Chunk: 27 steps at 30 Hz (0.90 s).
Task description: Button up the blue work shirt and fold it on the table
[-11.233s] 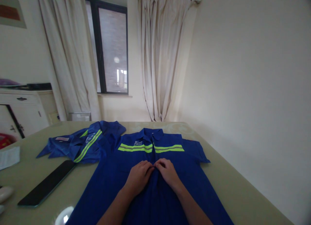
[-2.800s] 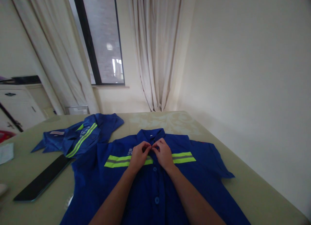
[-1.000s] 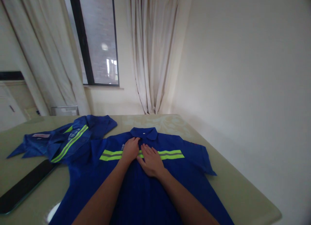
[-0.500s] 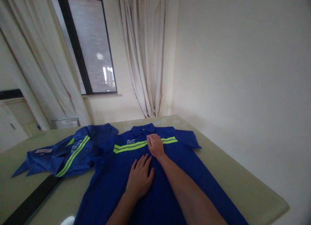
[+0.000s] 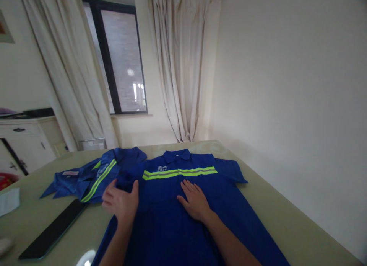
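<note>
A blue short-sleeved work shirt lies spread flat, collar at the far end, with a yellow-green reflective band across its chest. My right hand rests on its front just below the band, fingers stretched out and holding nothing. Over the shirt's left edge is my left hand, fingers apart with nothing between them; whether it touches cloth I cannot tell. Left of the shirt, a second blue garment with a similar band lies rumpled, its near edge close to my left fingers.
Both garments lie on a pale green table. A long black flat object is on it at the left, with a white sheet farther left. A wall runs along the right side. A white cabinet stands back left.
My left hand has moved left from the shirt's middle to its left edge. My right hand has come down from the band and its fingers have flattened. The view has turned slightly left.
</note>
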### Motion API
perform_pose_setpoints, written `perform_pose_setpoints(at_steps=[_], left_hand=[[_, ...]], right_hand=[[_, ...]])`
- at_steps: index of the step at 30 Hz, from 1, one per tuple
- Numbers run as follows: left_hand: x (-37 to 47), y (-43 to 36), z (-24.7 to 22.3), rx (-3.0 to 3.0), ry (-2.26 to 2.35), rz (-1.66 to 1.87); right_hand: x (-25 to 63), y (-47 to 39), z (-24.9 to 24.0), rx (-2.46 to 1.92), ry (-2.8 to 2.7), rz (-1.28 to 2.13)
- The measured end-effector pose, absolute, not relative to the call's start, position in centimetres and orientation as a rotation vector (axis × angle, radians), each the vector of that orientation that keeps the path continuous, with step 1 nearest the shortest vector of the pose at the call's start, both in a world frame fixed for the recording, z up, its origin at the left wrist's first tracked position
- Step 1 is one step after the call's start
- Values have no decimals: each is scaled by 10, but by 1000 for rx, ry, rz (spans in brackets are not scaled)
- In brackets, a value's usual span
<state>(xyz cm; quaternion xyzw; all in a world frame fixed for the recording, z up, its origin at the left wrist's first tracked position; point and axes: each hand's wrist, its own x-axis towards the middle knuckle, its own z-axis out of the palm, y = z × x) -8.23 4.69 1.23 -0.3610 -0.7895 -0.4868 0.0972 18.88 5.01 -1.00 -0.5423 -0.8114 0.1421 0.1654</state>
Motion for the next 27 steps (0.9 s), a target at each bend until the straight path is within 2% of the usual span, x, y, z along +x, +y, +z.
perform_pose_setpoints(at_steps=[2,5,8,10,13,19,27], left_hand=[[-110,54,11,-890,-2608,-1429],[-127,65,4,-1216,-2770,-1429],[-110,68,-5,-1786,-2228,-1353],[-88,66,-11,-2218,-1831,-1140],[-63,60,-20,-2533,-1641,-756],[-65,53,-21,-2407,-1942,-609],[-110,54,-5,-1983,-2447,-852]], right_hand=[[188,50,-7,-1547,-2306,408],[187,48,-4,-1552,-2286,411],[187,46,-3,-1546,-2268,429],[188,46,-4,-1532,-2260,438],[190,47,-6,-1514,-2222,433],[191,47,-4,-1496,-2155,441],[192,48,-3,-1478,-2152,468]])
